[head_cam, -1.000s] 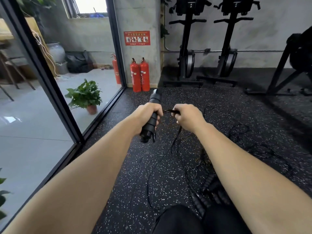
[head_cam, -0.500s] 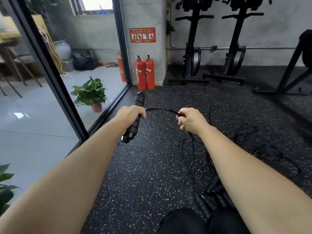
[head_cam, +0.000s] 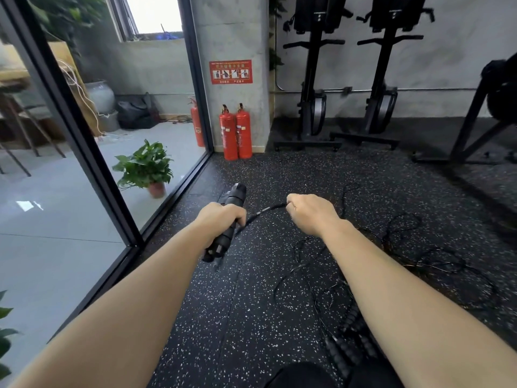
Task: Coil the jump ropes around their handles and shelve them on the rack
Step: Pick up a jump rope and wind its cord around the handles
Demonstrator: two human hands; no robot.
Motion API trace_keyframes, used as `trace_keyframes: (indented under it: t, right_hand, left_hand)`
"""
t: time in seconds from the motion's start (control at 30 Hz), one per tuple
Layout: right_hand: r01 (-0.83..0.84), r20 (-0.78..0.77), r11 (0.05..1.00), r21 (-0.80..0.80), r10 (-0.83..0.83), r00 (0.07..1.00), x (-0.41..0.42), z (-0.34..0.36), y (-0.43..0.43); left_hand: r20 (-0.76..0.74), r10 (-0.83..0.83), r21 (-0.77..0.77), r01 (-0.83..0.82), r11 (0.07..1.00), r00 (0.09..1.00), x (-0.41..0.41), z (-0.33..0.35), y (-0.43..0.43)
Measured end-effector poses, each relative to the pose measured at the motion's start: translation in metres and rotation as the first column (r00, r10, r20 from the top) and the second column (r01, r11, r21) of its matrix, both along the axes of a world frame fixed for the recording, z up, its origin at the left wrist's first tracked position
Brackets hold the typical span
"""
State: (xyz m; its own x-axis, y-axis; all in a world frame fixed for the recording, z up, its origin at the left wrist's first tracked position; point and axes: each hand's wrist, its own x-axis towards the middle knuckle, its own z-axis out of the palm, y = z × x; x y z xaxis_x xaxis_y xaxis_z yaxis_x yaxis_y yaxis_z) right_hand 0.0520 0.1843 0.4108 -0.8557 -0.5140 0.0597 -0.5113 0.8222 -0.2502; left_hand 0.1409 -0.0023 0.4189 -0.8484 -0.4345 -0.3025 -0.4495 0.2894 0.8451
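Fingers (head_cam: 240,217) of the left hand (head_cam: 221,221) wrap tight round the black handles (head_cam: 234,198); there may be two held together, but blur makes that hard to count. The right hand (head_cam: 312,215) pinches the cord (head_cam: 265,210) just beside them, and it runs fairly taut between the hands. The cord looks thin, light and limp, so it probably tangles easily. The ribbed grips offer the sure hold. Its slack trails over the floor (head_cam: 223,317) among other ropes (head_cam: 419,264).

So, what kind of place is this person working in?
Most likely a gym: two black exercise machines stand by the wall, the floor is speckled rubber matting, and jump ropes lie on it.
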Motion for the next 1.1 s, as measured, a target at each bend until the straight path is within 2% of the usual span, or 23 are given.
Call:
trace_keyframes:
  t: [0.1, 0.17, 0.27, 0.33, 0.4, 0.53, 0.67, 0.77, 0.83, 0.97, 1.1]
  right_hand:
    - [-0.077, -0.009, 0.993, 0.086, 0.078, 0.997, 0.008, 0.0, -0.015]
    - [-0.11, -0.026, 0.991, 0.077, 0.112, 0.993, 0.017, 0.002, -0.025]
    - [-0.09, 0.021, 0.991, -0.102, 0.093, 0.995, 0.02, 0.006, -0.024]
    - [-0.006, 0.138, 0.951, -0.31, 0.051, 0.989, 0.015, 0.005, -0.015]
    - [0.108, 0.243, 0.894, -0.434, 0.001, 0.97, 0.01, 0.002, -0.004]
    - [0.242, 0.337, 0.865, -0.44, -0.091, 0.937, 0.005, -0.006, 0.012]
    - [0.299, 0.231, 0.892, -0.339, -0.229, 0.946, -0.008, -0.022, 0.027]
    - [0.272, 0.111, 0.924, -0.27, -0.251, 0.962, -0.005, -0.019, 0.024]
    - [0.238, 0.028, 0.941, -0.239, -0.238, 0.971, -0.004, -0.013, 0.018]
    - [0.13, -0.099, 0.978, -0.162, -0.147, 0.984, 0.003, -0.007, 0.0]
    - [0.049, -0.167, 0.996, -0.076, -0.061, 0.984, 0.019, 0.001, -0.026]
  left_hand:
    - [-0.069, -0.061, 0.125, 0.069, 0.99, 0.996, -0.008, 0.008, 0.027]
    - [-0.095, -0.075, 0.167, 0.09, 0.982, 0.993, -0.012, 0.012, 0.044]
    - [-0.127, -0.022, 0.14, 0.04, 0.989, 0.992, -0.014, 0.017, 0.048]
    - [-0.151, 0.05, 0.173, -0.023, 0.985, 0.987, -0.015, 0.019, 0.037]
    - [-0.15, 0.106, 0.191, -0.076, 0.979, 0.983, -0.013, 0.02, 0.025]
    - [-0.139, 0.168, 0.104, -0.154, 0.983, 0.976, -0.004, 0.02, 0.005]
    - [-0.127, 0.211, -0.04, -0.217, 0.975, 0.969, 0.002, 0.014, -0.019]
    - [-0.074, 0.164, -0.167, -0.174, 0.97, 0.984, 0.006, 0.011, -0.023]
    - [-0.038, 0.131, -0.197, -0.136, 0.971, 0.991, 0.007, 0.01, -0.022]
    - [-0.059, 0.062, -0.125, -0.069, 0.99, 0.996, 0.002, 0.012, -0.002]
    - [-0.094, -0.07, 0.099, 0.079, 0.992, 0.993, -0.006, 0.016, 0.041]
